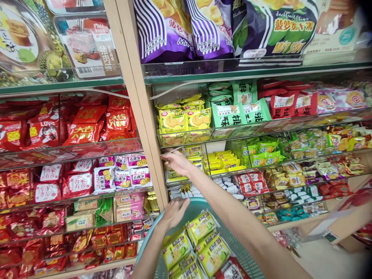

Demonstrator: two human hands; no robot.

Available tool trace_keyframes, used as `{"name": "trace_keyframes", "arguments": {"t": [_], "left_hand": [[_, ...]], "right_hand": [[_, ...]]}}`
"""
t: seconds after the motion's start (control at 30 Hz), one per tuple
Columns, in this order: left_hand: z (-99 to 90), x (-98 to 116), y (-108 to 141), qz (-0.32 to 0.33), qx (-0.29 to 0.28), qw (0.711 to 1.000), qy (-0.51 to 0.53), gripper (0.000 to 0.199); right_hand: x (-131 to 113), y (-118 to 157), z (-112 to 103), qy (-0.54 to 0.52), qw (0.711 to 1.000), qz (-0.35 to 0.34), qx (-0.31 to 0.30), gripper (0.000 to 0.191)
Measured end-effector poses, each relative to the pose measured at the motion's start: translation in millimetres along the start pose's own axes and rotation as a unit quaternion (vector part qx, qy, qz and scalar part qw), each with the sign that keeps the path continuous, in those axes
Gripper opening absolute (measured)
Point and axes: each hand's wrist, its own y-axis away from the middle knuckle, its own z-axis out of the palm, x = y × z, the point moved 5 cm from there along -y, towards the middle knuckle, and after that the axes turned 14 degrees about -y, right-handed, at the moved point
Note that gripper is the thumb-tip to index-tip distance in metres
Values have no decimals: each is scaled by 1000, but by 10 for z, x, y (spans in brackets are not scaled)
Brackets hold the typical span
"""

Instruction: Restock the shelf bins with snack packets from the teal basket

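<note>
My right hand reaches across to the left end of a shelf compartment, by the wooden upright. Its fingers are bent together at the thin edge strip there; what they grip, if anything, is too small to make out. Just behind and beside it are yellow-green biscuit packets. Lower down, my left hand is open, fingers stretched out over the far rim of a teal plastic basket. Inside the basket lie several yellow-green biscuit packets and a red packet. My right forearm crosses above the basket and hides part of it.
A wooden upright divides two shelf units. Red snack packets fill the left one. Yellow lemon biscuits and green packets sit above my right hand. Large purple chip bags stand on top. Clear panels front the shelves.
</note>
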Motion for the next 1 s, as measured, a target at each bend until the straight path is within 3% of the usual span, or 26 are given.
{"name": "trace_keyframes", "arguments": {"t": [0.33, 0.73, 1.0], "left_hand": [[29, -27, -10, 1, 6, 1000, -1, 69], [16, -20, -6, 1, -1, 1000, 6, 69], [18, -22, -5, -3, -6, 1000, 1, 70]], "right_hand": [[-10, 8, -8, -5, 1000, -9, -14, 18], [-162, 102, -64, 3, 998, -52, 18, 20], [-225, 122, -26, 41, 997, -58, 31, 8]]}}
